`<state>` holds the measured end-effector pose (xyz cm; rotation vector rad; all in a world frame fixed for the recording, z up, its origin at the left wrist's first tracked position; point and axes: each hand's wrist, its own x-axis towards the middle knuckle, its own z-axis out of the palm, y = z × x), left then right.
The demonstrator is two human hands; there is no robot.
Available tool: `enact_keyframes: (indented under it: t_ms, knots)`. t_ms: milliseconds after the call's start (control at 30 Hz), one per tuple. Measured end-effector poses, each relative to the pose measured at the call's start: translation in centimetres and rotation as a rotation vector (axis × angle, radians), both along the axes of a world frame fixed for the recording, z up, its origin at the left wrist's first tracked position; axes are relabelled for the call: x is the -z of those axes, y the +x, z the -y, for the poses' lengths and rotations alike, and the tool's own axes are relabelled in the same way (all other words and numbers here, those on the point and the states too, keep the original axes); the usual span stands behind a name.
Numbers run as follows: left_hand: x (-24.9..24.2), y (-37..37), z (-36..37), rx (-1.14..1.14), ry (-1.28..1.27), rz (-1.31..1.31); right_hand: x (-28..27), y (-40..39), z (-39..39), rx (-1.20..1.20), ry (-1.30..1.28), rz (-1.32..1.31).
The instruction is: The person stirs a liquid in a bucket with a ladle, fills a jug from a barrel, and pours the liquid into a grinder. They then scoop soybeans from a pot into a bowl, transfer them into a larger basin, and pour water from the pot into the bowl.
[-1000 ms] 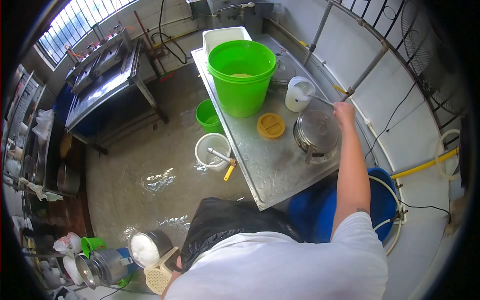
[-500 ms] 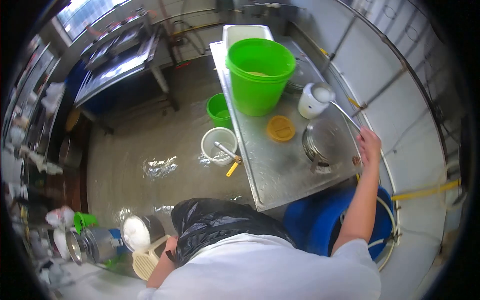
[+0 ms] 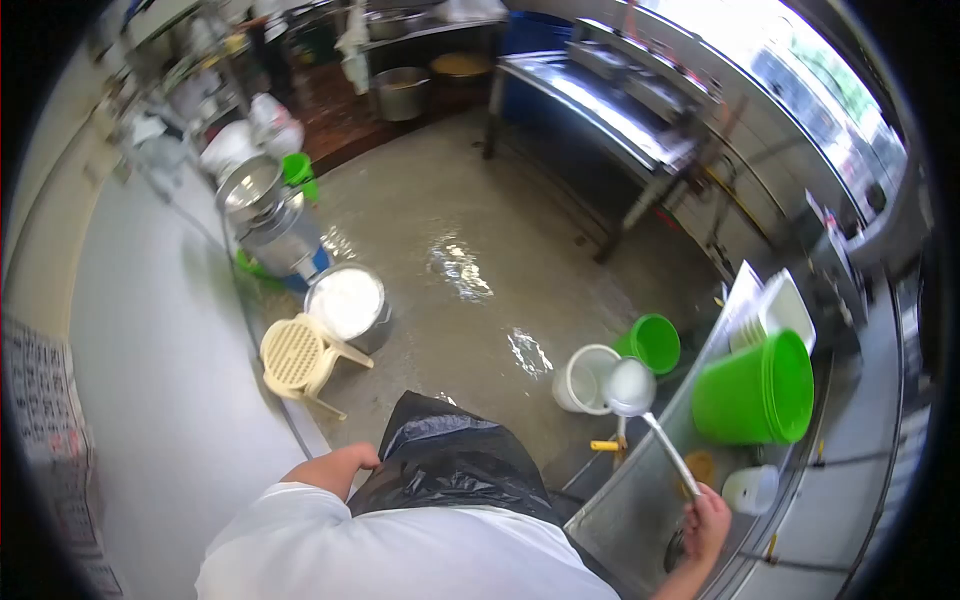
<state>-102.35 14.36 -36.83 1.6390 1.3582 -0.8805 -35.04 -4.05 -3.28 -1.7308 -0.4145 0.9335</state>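
My right hand (image 3: 706,520) is closed around the handle of a long metal ladle (image 3: 668,442), whose bowl holds something white. The bowl hangs out past the table's edge, and in view overlaps the rim of a white bucket (image 3: 572,385) on the floor. Below the hand, on the steel table (image 3: 625,500), are a white plastic jar (image 3: 750,490) and a round yellow lid (image 3: 702,468), partly behind the ladle handle. My left hand (image 3: 355,462) is beside the black apron (image 3: 450,450); its fingers are blurred and mostly hidden, and I see nothing in it.
A large green bucket (image 3: 740,400) stands on the table, a smaller green one (image 3: 655,342) on the floor. To the left are a cream plastic stool (image 3: 292,355), a metal pot (image 3: 375,330) with white contents and a steel machine (image 3: 280,235). Wet floor (image 3: 450,200) lies ahead.
My view has turned left. The ladle has been lifted away from the white jar and swung out beyond the table edge. My left hand remains low beside the apron.
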Motion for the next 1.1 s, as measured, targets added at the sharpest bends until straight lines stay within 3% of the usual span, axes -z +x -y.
enact_keyframes:
  t_ms: [133, 233, 367, 433, 500, 567, 667, 733, 833, 900, 933, 967, 1000, 1067, 1100]
  knots:
    - [4.1, -5.7, 1.4, -0.264, 0.13, 0.085, 4.2, -10.7, -14.7, -0.259, 0.018, -0.199]
    - [3.9, -9.7, 0.6, -0.642, 0.172, 0.135, 6.8, -20.3, -25.3, -0.428, -0.039, -0.29]
    - [1.0, -15.1, 1.5, -1.011, 0.248, 0.088, 10.2, -34.3, -37.5, -0.671, -0.094, -0.156]
    - [1.3, -17.2, 4.0, -1.121, 0.305, 0.081, 11.7, -41.1, -42.8, -0.863, -0.095, 0.031]
    - [2.4, -19.4, 7.2, -1.218, 0.373, 0.071, 14.8, -47.2, -47.6, -1.126, 0.097, 0.603]
    - [4.2, -19.5, 11.0, -1.385, 0.382, 0.034, 14.5, -54.0, -50.2, -1.24, 0.32, 0.969]
    - [-0.1, -17.5, 14.2, -1.646, 0.225, 0.004, 17.2, -60.1, -54.8, -1.374, 0.345, 1.162]
    - [1.8, -15.7, 17.4, -1.663, 0.236, -0.039, 17.2, -62.7, -57.2, -1.511, 0.254, 1.286]
    - [6.9, -11.9, 23.5, -1.712, 0.214, -0.048, 18.7, -63.7, -60.1, -1.493, 0.263, 1.208]
    - [5.1, -8.8, 23.1, -1.805, 0.125, -0.118, 24.2, -63.1, -62.8, -1.427, 0.324, 1.197]
    - [4.5, -7.5, 23.6, -1.589, 0.233, -0.057, 25.7, -63.2, -64.3, -1.542, 0.035, 1.043]
    - [-0.8, -7.5, 19.2, -1.779, -0.086, -0.113, 27.4, -63.5, -65.4, -1.631, -0.259, 0.876]
    - [0.4, -6.2, 20.2, -1.748, 0.004, -0.077, 29.6, -63.6, -66.0, -1.65, -0.266, 0.871]
    - [3.9, -1.9, 22.6, -1.598, 0.165, -0.097, 33.7, -63.9, -66.7, -1.788, 0.006, 1.165]
    - [4.4, -1.1, 22.5, -1.478, 0.23, -0.147, 34.3, -65.0, -67.3, -1.803, -0.005, 1.15]
